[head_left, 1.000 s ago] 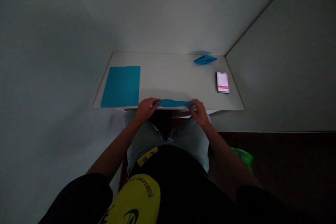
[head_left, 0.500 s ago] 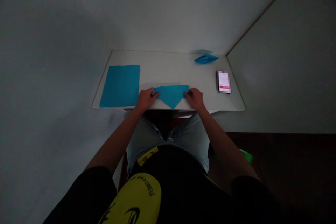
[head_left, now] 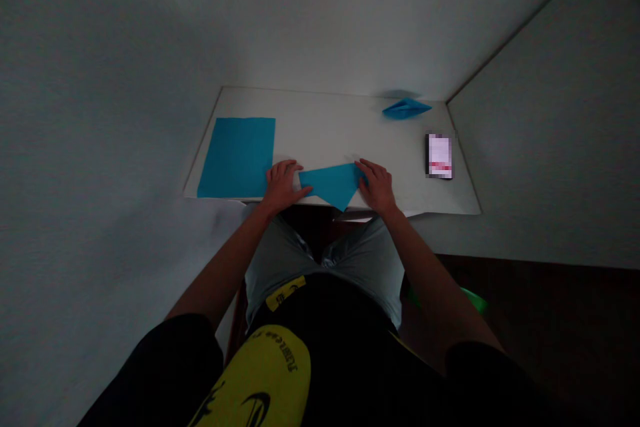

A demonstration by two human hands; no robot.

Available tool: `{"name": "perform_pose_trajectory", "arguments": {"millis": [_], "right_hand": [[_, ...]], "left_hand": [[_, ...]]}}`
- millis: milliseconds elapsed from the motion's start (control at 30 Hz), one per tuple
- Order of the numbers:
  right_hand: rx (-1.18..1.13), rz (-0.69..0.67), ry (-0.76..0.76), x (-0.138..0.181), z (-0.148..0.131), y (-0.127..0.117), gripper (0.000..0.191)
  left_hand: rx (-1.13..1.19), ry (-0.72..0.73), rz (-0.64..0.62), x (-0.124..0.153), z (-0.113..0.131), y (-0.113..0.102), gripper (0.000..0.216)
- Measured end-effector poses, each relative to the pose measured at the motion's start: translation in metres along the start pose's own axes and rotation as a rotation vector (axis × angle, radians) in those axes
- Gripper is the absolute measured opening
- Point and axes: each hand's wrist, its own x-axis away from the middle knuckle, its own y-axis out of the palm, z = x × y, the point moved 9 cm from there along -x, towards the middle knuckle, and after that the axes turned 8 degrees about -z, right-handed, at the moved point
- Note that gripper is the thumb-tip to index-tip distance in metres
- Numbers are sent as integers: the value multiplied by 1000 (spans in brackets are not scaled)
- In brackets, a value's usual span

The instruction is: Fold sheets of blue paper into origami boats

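A folded piece of blue paper [head_left: 333,181] lies at the table's front edge, tilted, its pointed flap reaching toward me over the edge. My left hand [head_left: 283,188] rests at its left end with fingers spread on the table and the thumb touching the paper. At the other end, my right hand [head_left: 377,187] touches the paper's right edge with its fingertips, the fingers apart. Left of my left hand lies a flat blue paper sheet [head_left: 237,157], its right edge close to my fingers.
A folded blue paper boat [head_left: 406,109] sits at the back right of the white table [head_left: 325,127]. A phone [head_left: 439,157] with a blurred screen lies near the right edge. Walls stand behind and beside the table. Something green [head_left: 474,300] is on the dark floor.
Both hands have loosened from their pinch on the folded paper and spread their fingers. The paper has turned, its right end now higher. The whole view has shifted slightly.
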Motion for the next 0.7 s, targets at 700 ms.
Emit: {"name": "perform_pose_trajectory", "arguments": {"millis": [700], "right_hand": [[2, -79, -116, 1, -11, 6, 38]], "left_hand": [[25, 366, -148, 35, 3, 13, 43]]}}
